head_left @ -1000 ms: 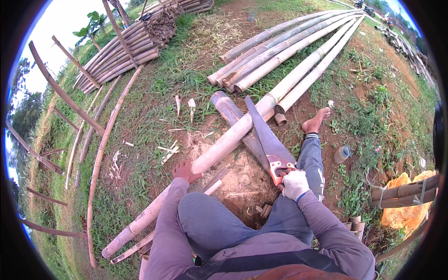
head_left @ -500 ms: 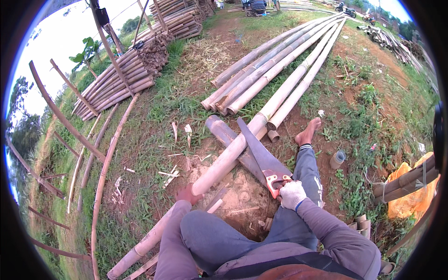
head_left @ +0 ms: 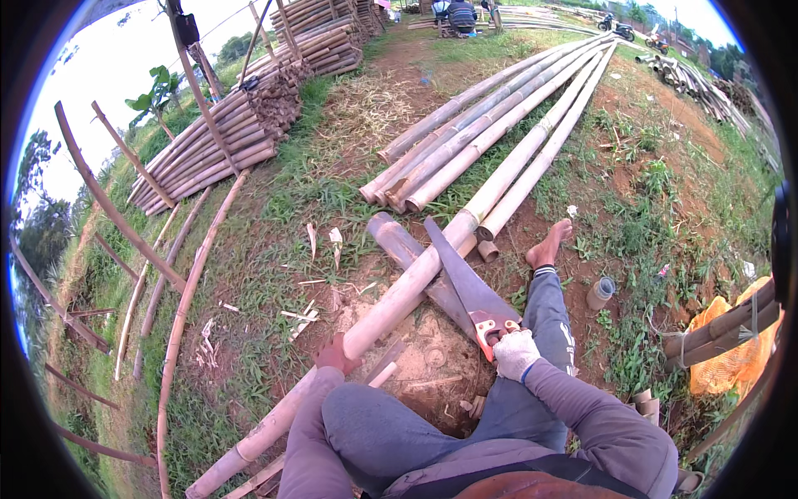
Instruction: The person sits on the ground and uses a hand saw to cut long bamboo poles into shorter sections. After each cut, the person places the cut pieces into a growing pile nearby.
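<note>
A long pale bamboo pole [head_left: 399, 301] runs slantwise from the lower left to the far right, resting across a shorter, darker bamboo log [head_left: 401, 239]. My bare left hand [head_left: 336, 356] grips this pole near my left knee. In a white knit glove, my right hand [head_left: 516, 354] is closed round the orange-red handle of a handsaw [head_left: 463, 279]. The saw's wide grey blade points away from me, its tip beside the pole just past the log. Where the teeth meet the pole, I cannot make out any cut.
More bamboo poles [head_left: 499, 125] fan out ahead. Stacked bamboo [head_left: 208, 145] stands at the far left behind slanted posts. My bare foot [head_left: 549, 243] is right of the log, near a jar-like container [head_left: 600, 293]. Orange netting [head_left: 721, 366] and thick bamboo lie at the right. Sawdust [head_left: 432, 349] covers the ground.
The saw and my right hand have drawn slightly back toward me. My left hand keeps its hold on the pole, which lies nearly as before.
</note>
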Demonstrator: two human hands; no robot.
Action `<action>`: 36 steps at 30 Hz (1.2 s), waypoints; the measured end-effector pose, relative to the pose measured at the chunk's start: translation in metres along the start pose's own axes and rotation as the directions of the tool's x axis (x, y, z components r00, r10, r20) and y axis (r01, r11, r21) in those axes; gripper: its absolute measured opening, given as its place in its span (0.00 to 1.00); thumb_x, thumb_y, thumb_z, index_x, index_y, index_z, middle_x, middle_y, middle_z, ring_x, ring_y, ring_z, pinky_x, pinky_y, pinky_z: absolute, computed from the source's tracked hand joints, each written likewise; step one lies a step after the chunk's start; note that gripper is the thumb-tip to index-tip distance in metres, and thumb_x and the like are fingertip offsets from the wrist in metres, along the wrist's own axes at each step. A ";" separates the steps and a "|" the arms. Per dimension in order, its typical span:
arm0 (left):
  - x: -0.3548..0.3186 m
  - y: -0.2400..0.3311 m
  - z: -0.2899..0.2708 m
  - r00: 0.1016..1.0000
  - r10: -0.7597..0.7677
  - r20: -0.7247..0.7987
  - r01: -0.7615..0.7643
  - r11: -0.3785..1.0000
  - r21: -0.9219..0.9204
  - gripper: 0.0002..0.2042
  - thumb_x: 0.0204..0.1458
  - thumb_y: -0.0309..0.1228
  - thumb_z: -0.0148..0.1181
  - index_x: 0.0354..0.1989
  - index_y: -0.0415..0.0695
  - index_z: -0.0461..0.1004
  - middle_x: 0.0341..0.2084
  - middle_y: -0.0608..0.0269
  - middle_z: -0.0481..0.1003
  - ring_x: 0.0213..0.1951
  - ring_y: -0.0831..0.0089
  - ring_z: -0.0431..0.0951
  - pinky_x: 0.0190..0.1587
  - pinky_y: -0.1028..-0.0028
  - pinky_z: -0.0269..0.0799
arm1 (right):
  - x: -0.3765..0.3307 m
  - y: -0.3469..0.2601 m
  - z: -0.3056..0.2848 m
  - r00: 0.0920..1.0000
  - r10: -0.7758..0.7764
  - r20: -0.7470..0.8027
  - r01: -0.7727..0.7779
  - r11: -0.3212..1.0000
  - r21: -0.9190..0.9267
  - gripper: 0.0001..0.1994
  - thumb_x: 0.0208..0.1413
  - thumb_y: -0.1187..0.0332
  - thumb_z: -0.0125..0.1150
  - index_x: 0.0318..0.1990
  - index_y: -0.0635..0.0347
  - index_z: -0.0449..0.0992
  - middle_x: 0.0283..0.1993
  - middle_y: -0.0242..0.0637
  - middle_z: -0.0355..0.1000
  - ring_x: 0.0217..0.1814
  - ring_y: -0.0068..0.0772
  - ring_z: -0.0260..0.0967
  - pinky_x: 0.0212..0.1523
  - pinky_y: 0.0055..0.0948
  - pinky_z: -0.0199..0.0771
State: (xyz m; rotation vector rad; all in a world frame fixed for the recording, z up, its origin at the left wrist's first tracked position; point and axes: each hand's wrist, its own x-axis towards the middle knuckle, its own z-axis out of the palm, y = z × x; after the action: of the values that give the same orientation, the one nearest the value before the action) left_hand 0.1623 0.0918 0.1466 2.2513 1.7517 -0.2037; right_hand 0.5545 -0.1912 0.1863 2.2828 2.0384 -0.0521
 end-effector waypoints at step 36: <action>-0.016 0.009 -0.013 0.999 -0.043 0.023 0.043 0.999 -0.018 0.47 0.44 0.48 0.82 0.74 0.58 0.65 0.64 0.50 0.75 0.63 0.46 0.79 0.66 0.45 0.73 | 0.010 -0.084 -0.005 0.896 0.134 -0.424 0.314 0.483 0.817 0.28 0.69 0.59 0.66 0.68 0.70 0.71 0.62 0.55 0.78 0.61 0.49 0.80 0.61 0.40 0.77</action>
State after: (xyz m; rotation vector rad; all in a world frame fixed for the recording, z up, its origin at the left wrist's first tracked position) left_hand 0.1658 0.0790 0.1651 2.1918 1.7845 -0.2201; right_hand 0.4720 -0.1712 0.1877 2.9122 2.8458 -0.8968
